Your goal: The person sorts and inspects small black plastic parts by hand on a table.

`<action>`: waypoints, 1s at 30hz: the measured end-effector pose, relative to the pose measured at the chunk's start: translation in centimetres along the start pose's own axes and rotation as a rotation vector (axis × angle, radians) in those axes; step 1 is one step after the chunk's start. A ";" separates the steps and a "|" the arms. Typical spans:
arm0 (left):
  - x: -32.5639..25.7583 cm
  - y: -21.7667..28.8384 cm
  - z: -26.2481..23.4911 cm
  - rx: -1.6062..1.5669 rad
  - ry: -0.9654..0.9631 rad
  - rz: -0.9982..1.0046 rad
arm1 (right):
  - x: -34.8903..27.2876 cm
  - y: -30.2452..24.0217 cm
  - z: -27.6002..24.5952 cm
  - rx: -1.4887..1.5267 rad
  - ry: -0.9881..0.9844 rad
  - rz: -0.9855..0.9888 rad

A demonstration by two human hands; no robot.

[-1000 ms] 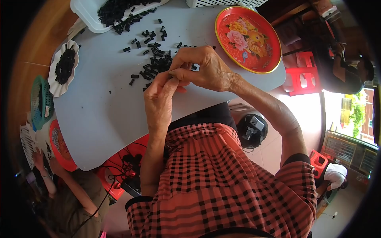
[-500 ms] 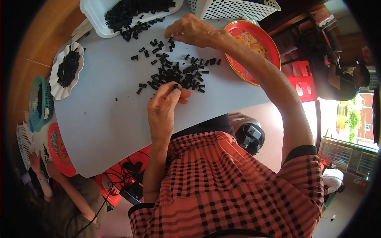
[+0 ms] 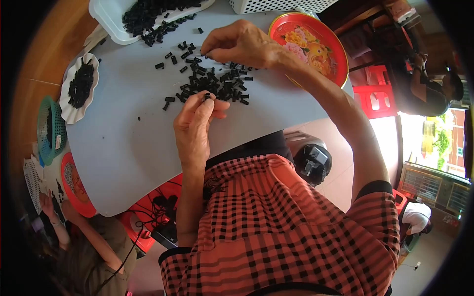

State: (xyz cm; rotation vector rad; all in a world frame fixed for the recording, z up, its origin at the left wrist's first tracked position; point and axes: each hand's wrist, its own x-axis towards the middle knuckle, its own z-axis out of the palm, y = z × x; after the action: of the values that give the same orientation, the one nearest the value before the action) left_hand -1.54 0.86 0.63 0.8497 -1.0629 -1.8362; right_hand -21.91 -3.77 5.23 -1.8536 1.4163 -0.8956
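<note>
Plainly, we have a loose pile of small black cylindrical parts on the pale grey desk, and we place everything else by that pile. Our left hand is at the pile's near edge, its grip clamped on one black part, which shows between the thumb and forefinger; the other fingers reach out toward the right. Our right hand hangs over the pile's far edge, thumb and forefinger nearly together and pointing leftward. Something dark shows at those fingertips, but we cannot tell whether that grip is clamped on a part or merely in front of one.

Beyond the pile and to its left, we see a white plastic tub with many more black parts, some spilling over its near side. Well to the left of the pile is a white wavy-edged dish, also bearing black parts, and past it a green mesh basket. Right of the pile, and a little beyond it, lies a red floral tray with a yellow rim; a white perforated basket sits straight past the pile's far side.
</note>
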 end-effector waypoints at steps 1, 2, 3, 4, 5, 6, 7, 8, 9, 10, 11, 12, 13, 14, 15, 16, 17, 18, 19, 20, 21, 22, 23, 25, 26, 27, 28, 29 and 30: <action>0.0 0.0 0.0 -0.006 -0.002 0.007 | -0.8 -0.2 0.2 0.086 -0.033 0.028; -0.1 0.0 0.1 0.000 0.000 0.004 | -1.5 -0.6 0.5 0.133 -0.058 0.080; -0.1 0.0 0.3 -0.023 -0.027 0.008 | -2.4 -0.9 0.8 0.227 -0.056 0.099; -0.2 0.0 0.5 -0.046 -0.053 0.013 | -3.2 -1.1 1.2 0.320 -0.055 0.117; -0.2 -0.1 0.6 -0.041 -0.057 0.009 | -3.8 -1.0 1.8 0.371 -0.032 0.096; -0.2 -0.2 0.5 -0.059 -0.072 0.003 | -4.3 -1.0 2.1 0.442 -0.042 0.131; -0.2 -0.3 0.5 -0.078 -0.086 -0.001 | -4.7 -1.1 2.4 0.513 -0.054 0.164; -0.2 -0.3 0.5 -0.074 -0.085 -0.002 | -5.1 -1.2 2.8 0.510 -0.018 0.158; -0.2 -0.2 0.6 -0.071 -0.104 -0.018 | -5.4 -1.1 3.1 0.513 -0.017 0.157; -0.3 -0.2 0.6 -0.068 -0.122 -0.033 | -5.7 -0.9 3.5 0.606 0.020 0.149; -0.3 -0.2 0.7 -0.065 -0.120 -0.033 | -5.9 -0.7 3.8 0.699 0.056 0.140; -0.3 -0.1 0.7 -0.065 -0.133 -0.045 | -6.1 -0.5 4.0 0.702 0.057 0.138; -0.4 -0.1 0.8 -0.065 -0.145 -0.057 | -6.2 -0.4 4.1 0.712 0.063 0.137; -0.4 -0.1 0.8 -0.062 -0.144 -0.057 | -6.3 -0.2 4.1 0.722 0.069 0.135; -0.4 -0.1 0.7 -0.100 -0.158 -0.082 | -6.5 -0.1 4.2 0.725 0.068 0.134; -0.4 -0.2 0.6 -0.139 -0.173 -0.107 | -6.6 -0.1 4.3 0.733 0.073 0.135; -0.3 -0.3 0.4 -0.137 -0.171 -0.107 | -6.8 0.0 4.4 0.742 0.078 0.137; -0.1 -0.4 0.1 -0.163 -0.196 -0.151 | -6.8 0.1 4.5 0.744 0.078 0.136; 0.0 -0.5 -0.1 -0.190 -0.221 -0.196 | -6.9 0.2 4.6 0.751 0.080 0.116; 0.0 -0.4 -0.2 -0.188 -0.221 -0.196 | -7.0 0.3 4.6 0.758 0.082 0.096; 0.0 -0.4 -0.2 -0.183 -0.234 -0.197 | -7.1 0.3 4.6 0.760 0.082 0.097; 0.0 -0.3 -0.2 -0.178 -0.248 -0.199 | -7.1 0.3 4.6 0.740 0.089 0.082; 0.0 -0.2 -0.2 -0.178 -0.246 -0.200 | -7.2 0.3 4.6 0.721 0.095 0.067; -0.1 0.0 0.1 -0.114 -0.232 -0.171 | -7.2 0.2 4.6 0.705 0.108 0.051; -0.1 0.2 0.3 -0.113 -0.230 -0.171 | -7.2 0.2 4.6 0.687 0.121 0.035; -0.2 0.5 0.7 -0.077 -0.199 -0.158 | -7.2 0.3 4.6 0.688 0.120 0.034; -0.2 0.6 0.9 -0.041 -0.168 -0.146 | -7.2 0.4 4.6 0.688 0.129 0.013; -0.1 0.7 0.9 -0.040 -0.166 -0.146 | -7.2 0.5 4.6 0.689 0.138 -0.008; -0.1 0.8 0.8 0.063 -0.178 -0.102 | -7.1 0.4 4.6 0.692 0.137 -0.008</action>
State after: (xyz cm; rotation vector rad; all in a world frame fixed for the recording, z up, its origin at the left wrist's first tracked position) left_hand -1.88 1.02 1.68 0.8014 -1.2131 -2.0021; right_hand -19.75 3.37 1.29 -1.2898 0.9881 -1.3313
